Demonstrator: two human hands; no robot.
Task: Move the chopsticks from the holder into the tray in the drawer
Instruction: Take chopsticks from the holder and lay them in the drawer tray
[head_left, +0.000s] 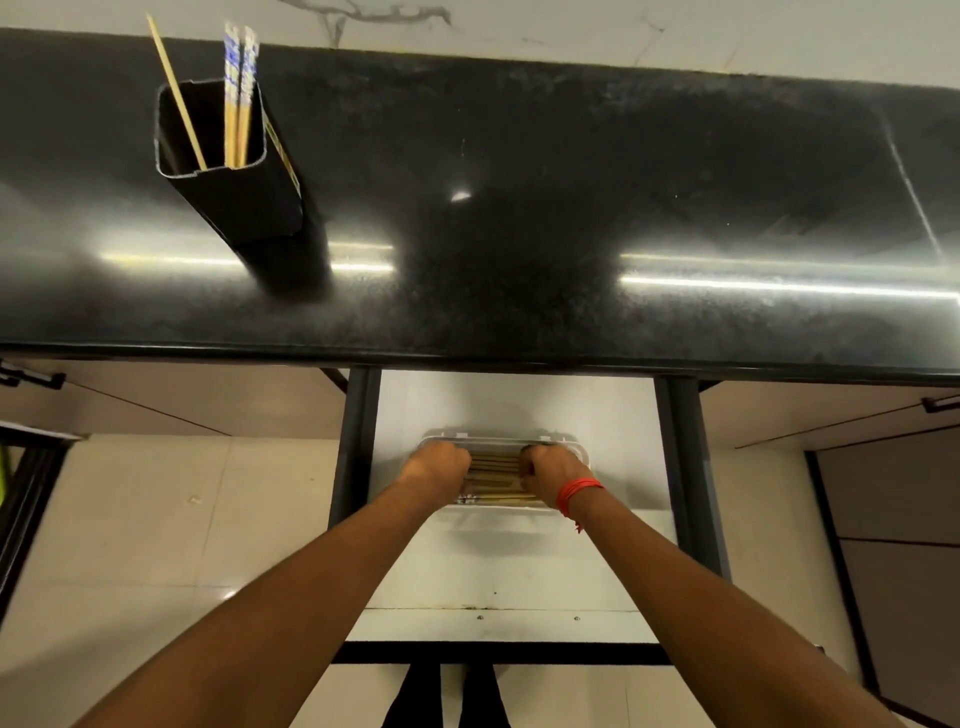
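A black square holder (244, 208) stands on the dark countertop at the left. Three chopsticks (236, 104) stick out of it, one plain and two with blue-and-white tops. Below the counter, a drawer (519, 566) is pulled out. A clear plastic tray (498, 444) lies in it, with several chopsticks (496, 467) lying flat inside. Both my hands are down in the tray. My left hand (439, 465) covers the left ends of those chopsticks, and my right hand (553, 470), with a red thread on the wrist, covers the right ends. Their fingers are curled and hidden.
The black granite countertop (571, 208) spans the view above the drawer, with a pale marble wall behind. Dark drawer rails (685, 467) flank the drawer. Cabinet fronts with handles sit left and right, and the tiled floor (156, 519) lies below.
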